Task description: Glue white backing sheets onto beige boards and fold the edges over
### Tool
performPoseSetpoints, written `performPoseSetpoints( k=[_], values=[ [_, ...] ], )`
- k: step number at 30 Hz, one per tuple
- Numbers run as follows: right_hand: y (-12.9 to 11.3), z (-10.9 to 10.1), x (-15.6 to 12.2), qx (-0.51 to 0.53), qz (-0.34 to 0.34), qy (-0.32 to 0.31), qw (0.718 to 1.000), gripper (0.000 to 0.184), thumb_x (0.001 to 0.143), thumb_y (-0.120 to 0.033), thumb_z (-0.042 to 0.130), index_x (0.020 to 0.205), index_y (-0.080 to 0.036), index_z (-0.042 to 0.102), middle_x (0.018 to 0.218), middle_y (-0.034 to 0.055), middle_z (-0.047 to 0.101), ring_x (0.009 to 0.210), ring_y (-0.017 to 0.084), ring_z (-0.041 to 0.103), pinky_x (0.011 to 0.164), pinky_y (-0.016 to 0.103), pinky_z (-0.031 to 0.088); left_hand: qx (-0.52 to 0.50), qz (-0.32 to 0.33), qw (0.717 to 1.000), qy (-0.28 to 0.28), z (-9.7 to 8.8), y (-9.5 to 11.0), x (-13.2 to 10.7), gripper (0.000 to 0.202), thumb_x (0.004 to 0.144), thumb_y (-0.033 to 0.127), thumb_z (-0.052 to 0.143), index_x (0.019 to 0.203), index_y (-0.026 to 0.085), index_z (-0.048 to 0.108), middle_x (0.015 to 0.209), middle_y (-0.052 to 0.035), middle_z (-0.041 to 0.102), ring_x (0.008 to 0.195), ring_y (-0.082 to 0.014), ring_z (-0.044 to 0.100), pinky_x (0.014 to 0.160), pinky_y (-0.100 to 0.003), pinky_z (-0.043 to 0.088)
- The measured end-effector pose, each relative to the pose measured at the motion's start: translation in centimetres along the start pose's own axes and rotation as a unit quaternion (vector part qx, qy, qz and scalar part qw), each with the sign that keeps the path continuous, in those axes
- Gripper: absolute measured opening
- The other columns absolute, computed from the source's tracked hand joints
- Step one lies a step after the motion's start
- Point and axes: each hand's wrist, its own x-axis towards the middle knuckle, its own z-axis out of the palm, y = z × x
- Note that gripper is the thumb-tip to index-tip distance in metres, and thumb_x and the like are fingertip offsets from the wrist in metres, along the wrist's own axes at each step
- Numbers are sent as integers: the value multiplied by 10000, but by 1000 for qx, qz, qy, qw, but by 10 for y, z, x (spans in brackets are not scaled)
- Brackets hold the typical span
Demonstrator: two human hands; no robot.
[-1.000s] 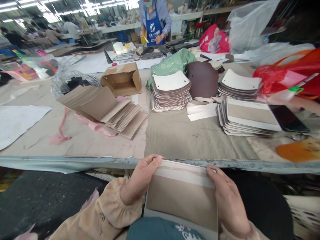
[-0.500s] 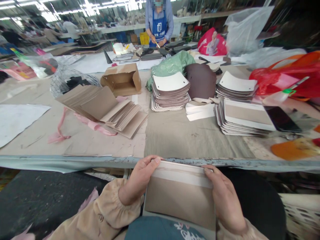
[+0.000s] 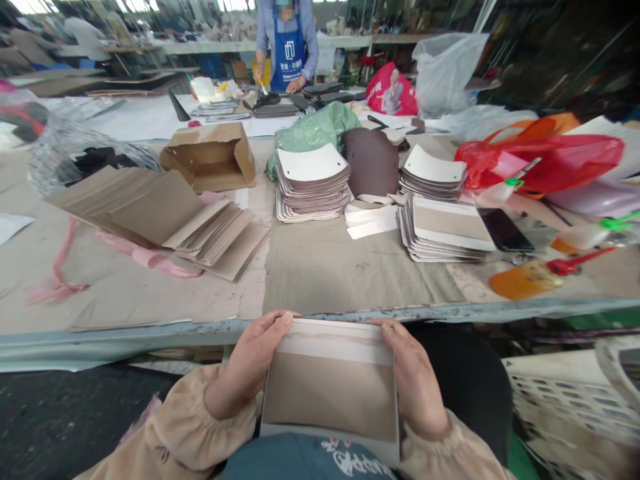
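Observation:
Both hands hold a flat rectangular panel (image 3: pixel 333 387), tan board glued on a white-edged sheet, over my lap just below the table edge (image 3: pixel 150 330). My left hand (image 3: pixel 250 363) grips its left side with the thumb on the top corner. My right hand (image 3: pixel 413 380) grips its right side. On the table beyond lies a stack of similar panels (image 3: pixel 440 230) at the right, and a fanned pile of tan cardboard sheets (image 3: pixel 165 217) at the left.
Two stacks of curved white-backed pieces (image 3: pixel 313 183) (image 3: pixel 433 175) flank a brown leather piece (image 3: pixel 373 160). A phone (image 3: pixel 503 229), an orange glue bottle (image 3: pixel 530 280), an open cardboard box (image 3: pixel 210 155) and red bags (image 3: pixel 545 157) sit around. A person in a blue apron (image 3: pixel 287 43) works at the far table. A white basket (image 3: pixel 570 400) stands at my right.
The view has swung to the right, so the table's contents shifted left in frame. My hands keep the same grip on the panel.

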Motion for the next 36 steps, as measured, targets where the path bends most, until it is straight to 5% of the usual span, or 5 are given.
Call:
performPoseSetpoints(
  k=[11,15,18,25,36],
  values=[
    [-10,-20,-7,-28,-57,-106,992,588,778,-272,716,1302,-289,449,1112,44,640,1002,173,609,838,267,489,-8,-6,1000,-1,0,-4,3,414,774,503,628,1012,164,619,729,-7,643,587,-123,541,517,-204,420],
    [-13,-32,-13,-18,-10,-201,979,825,761,-207,733,1422,-358,263,1313,52,537,1086,193,591,854,300,513,6,-8,1000,-4,-2,-7,7,401,785,516,610,973,163,629,756,-16,644,610,-130,548,528,-208,424],
    [-11,-38,-16,-5,21,-207,978,876,779,-220,718,1451,-360,174,1294,51,551,1034,184,617,850,319,519,15,-2,1000,-1,-1,-8,8,384,790,516,604,948,167,633,784,-20,646,629,-132,554,538,-208,427],
    [0,-43,-15,-24,32,-139,989,651,780,-282,719,1348,-266,401,942,11,705,834,139,653,740,241,511,-8,-25,1000,-4,5,-5,7,355,777,496,622,942,181,622,716,-10,645,599,-145,555,518,-221,437],
    [6,-37,-18,-90,36,-100,990,340,790,-405,679,1034,-185,592,875,47,695,744,170,616,629,250,463,47,3,999,12,3,-9,5,387,812,525,568,987,191,657,886,-63,705,799,-217,627,613,-244,451]
  ],
)
